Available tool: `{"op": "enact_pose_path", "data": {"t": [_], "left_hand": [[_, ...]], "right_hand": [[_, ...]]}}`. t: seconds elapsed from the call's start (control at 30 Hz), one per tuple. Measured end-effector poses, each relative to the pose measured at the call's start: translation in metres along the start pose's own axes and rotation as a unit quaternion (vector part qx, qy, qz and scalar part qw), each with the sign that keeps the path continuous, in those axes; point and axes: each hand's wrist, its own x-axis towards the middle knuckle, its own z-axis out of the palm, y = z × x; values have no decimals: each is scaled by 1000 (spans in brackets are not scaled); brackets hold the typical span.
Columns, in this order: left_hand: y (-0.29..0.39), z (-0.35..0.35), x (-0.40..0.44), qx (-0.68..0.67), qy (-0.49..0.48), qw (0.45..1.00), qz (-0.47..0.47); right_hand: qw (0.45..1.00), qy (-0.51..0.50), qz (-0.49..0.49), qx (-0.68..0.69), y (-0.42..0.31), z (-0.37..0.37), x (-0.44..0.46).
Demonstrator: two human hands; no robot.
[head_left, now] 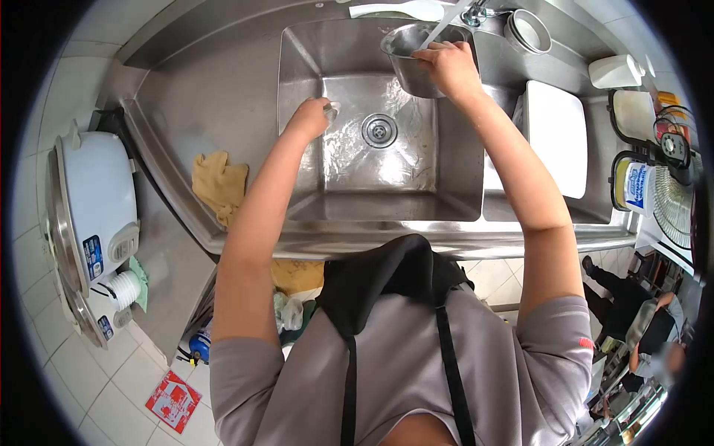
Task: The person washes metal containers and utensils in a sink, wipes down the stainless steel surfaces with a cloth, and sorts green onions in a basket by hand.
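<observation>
A metal pot (416, 74) hangs at the back right of the steel sink (379, 175), under the faucet (474, 13). My right hand (450, 67) is closed on the pot's rim, and a pale stream or spout crosses above its opening. Over the left part of the sink, my left hand (309, 119) is closed round a small shiny object (331, 111), too small to name. The drain (379, 131) lies between my hands, lower in the basin.
A white board (556, 137) stands in the right basin. Small bowls (528, 32) and a white ladle (398, 10) lie behind the sink. A tan cloth (219, 186) rests on the left counter. Another person (639, 308) is at the far right.
</observation>
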Motion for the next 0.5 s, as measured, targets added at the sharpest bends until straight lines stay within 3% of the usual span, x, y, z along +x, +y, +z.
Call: {"op": "enact_pose_path", "data": {"t": [0.17,0.27,0.37,0.5], "left_hand": [[-26,22,24,-61,45,996,-55],[-33,26,33,-113,5,992,-45],[-41,48,46,-312,-34,947,-66],[-17,74,48,-422,-112,898,-52]], "right_hand": [[997,-20,-43,-53,-3,-25,0],[993,-35,-82,-81,-14,-38,-2],[970,-144,-159,-112,-31,-33,1],[919,-286,-240,-125,-91,-30,-1]]}}
